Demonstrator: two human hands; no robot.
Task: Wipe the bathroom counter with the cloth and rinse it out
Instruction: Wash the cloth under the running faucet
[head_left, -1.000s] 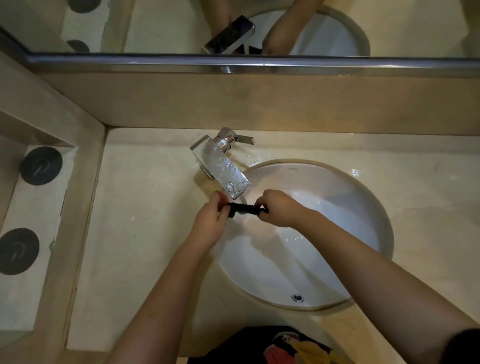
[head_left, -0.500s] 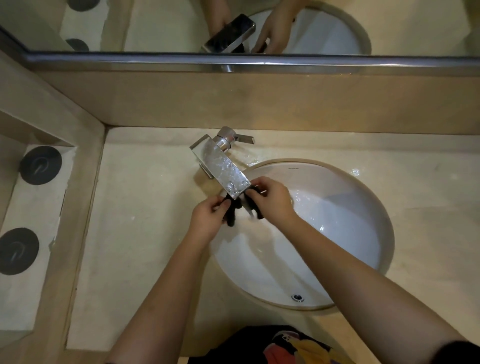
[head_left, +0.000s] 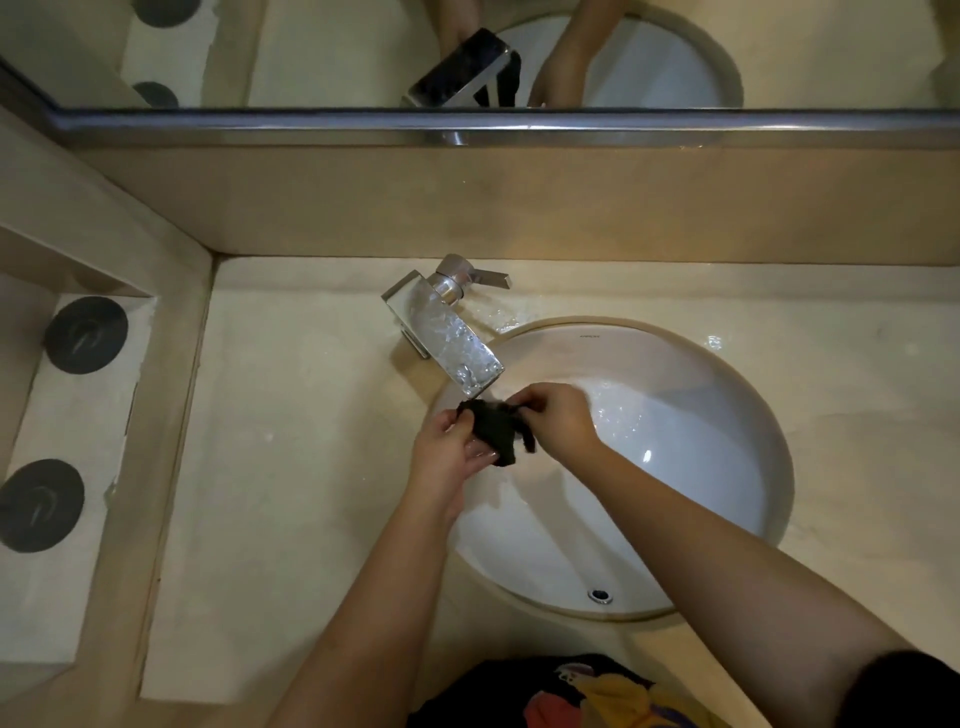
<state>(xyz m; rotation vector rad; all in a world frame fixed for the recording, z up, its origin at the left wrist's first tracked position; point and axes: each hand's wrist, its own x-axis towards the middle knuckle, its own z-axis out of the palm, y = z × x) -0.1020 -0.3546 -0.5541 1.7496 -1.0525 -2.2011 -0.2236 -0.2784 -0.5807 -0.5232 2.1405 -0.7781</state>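
Black crumpled cloth in pinching fingers of left hand and right hand

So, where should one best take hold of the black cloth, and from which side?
At its two upper ends, one grip from each side, as the left hand and right hand do: the cloth hangs bunched under the faucet, its lower folds loose.

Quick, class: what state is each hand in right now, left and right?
Left hand: grips the dark cloth.
Right hand: pinches the same cloth.
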